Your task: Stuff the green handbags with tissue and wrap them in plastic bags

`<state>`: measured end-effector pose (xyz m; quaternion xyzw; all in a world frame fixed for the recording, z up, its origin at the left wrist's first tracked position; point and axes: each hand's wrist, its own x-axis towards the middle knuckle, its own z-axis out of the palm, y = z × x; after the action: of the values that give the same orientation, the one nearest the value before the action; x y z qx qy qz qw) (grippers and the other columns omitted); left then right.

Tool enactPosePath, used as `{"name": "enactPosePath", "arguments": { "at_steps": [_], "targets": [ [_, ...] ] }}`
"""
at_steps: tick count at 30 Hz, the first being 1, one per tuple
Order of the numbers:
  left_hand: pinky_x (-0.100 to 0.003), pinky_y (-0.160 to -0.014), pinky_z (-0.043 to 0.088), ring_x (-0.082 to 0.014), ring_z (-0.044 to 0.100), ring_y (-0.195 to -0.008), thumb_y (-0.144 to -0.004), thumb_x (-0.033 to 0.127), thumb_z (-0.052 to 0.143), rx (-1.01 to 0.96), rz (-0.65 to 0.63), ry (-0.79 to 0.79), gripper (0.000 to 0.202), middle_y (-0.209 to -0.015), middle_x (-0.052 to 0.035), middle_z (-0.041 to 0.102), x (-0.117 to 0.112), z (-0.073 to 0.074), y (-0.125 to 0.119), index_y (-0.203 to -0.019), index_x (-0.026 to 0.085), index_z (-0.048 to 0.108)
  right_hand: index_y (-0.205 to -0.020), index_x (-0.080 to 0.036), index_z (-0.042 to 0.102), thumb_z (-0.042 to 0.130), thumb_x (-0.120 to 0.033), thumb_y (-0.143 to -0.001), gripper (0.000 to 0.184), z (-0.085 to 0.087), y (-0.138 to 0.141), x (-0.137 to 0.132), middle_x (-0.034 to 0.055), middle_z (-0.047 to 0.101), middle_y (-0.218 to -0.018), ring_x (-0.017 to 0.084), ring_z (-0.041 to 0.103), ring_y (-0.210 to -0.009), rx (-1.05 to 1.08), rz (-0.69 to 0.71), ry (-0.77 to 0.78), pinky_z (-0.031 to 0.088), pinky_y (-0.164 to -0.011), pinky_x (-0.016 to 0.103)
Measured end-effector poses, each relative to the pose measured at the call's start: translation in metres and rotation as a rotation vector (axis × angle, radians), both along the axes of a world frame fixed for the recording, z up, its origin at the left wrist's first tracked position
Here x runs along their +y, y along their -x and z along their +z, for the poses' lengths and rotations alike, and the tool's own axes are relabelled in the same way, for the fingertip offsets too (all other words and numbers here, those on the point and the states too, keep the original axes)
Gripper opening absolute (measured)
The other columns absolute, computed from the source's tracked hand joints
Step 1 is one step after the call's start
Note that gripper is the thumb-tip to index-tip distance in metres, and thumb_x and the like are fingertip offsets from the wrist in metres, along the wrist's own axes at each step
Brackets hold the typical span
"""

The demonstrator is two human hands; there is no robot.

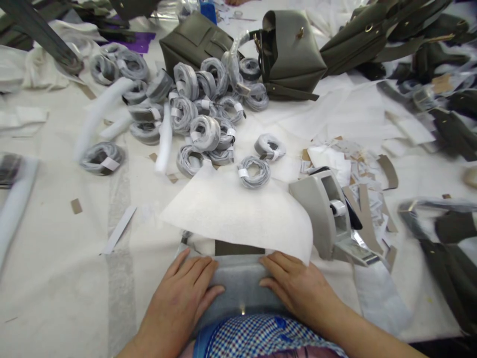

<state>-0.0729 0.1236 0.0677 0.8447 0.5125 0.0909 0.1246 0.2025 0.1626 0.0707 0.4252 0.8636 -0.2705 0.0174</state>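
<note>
Head view: left hand (182, 294) and right hand (298, 282) (both partly curled) hold a grey wrapped piece (242, 284).

Matt, smooth sheet (242, 211) — smooth plastic tape dispenser (312, 211)

This was a workshop or factory floor where bags were put together or packed by hand, judging by the goods in number. Dark olive bags (294, 54) stood at the far side of a broad, pale-covered desk (67, 278), with more olive bags and parts (357, 42) heaped to the right. Many alike coils of wrapped strap (213, 136), most with white bands, were massed near the middle. White padding rolls (100, 114), a grey tape dispenser (316, 209) and a litter of paper and brown offcuts (367, 209) spoke of repeated handwork.
</note>
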Motion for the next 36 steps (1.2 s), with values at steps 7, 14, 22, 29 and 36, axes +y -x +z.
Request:
{"name": "enactPosePath", "arguments": {
  "at_steps": [7,14,22,29,36],
  "targets": [
    [-0.042,-0.093,0.045,-0.0233,0.060,-0.090,-0.097,0.044,0.047,-0.074,-0.049,0.029,0.030,-0.092,-0.0046,0.066,0.005,0.011,0.000,-0.104,0.019,0.061,-0.094,-0.022,0.061,0.057,-0.037,-0.094,0.016,0.008,-0.001,0.008,0.0038,0.064,-0.089,0.020,0.061,-0.082,0.018,0.031,0.131,0.047,-0.073,0.031],
    [-0.038,-0.070,0.045,-0.0219,0.056,-0.071,-0.098,0.054,0.039,0.031,-0.017,0.041,0.043,-0.072,-0.0033,0.059,0.005,-0.018,-0.006,-0.091,0.018,0.062,-0.095,-0.021,0.065,0.051,-0.046,-0.096,0.029,-0.016,0.002,0.011,0.0091,0.069,-0.091,0.024,0.063,-0.086,-0.025,0.027,-0.029,0.048,-0.080,0.035],
    [-0.048,-0.100,0.043,-0.0241,0.064,-0.099,-0.100,0.040,0.043,0.051,0.084,-0.110,0.035,-0.107,-0.0101,0.069,-0.009,-0.022,-0.019,-0.115,0.017,0.064,-0.108,-0.020,0.066,0.061,-0.047,-0.091,0.032,-0.024,0.007,0.011,0.0124,0.071,-0.101,0.029,0.066,-0.099,-0.053,0.011,-0.078,0.052,-0.088,0.042],
    [-0.041,-0.118,0.030,-0.0182,0.055,-0.124,-0.101,0.035,0.043,-0.056,-0.172,-0.178,0.034,-0.123,-0.0028,0.068,-0.031,-0.020,-0.022,-0.127,0.022,0.061,-0.097,-0.020,0.064,0.064,-0.043,-0.090,0.024,-0.018,0.011,0.014,0.0098,0.072,-0.097,0.026,0.068,-0.087,-0.114,0.015,-0.034,0.052,-0.077,0.035],
    [-0.059,-0.120,0.016,-0.0302,0.027,-0.147,-0.087,0.065,0.053,0.059,-0.240,-0.009,0.072,-0.159,-0.0048,0.033,-0.048,-0.018,-0.015,-0.149,0.034,0.036,-0.103,-0.020,0.059,0.058,-0.046,-0.094,0.028,-0.018,0.011,0.011,0.0068,0.073,-0.090,0.024,0.070,-0.086,-0.147,0.020,-0.013,0.048,-0.071,0.029]
  ]
}}
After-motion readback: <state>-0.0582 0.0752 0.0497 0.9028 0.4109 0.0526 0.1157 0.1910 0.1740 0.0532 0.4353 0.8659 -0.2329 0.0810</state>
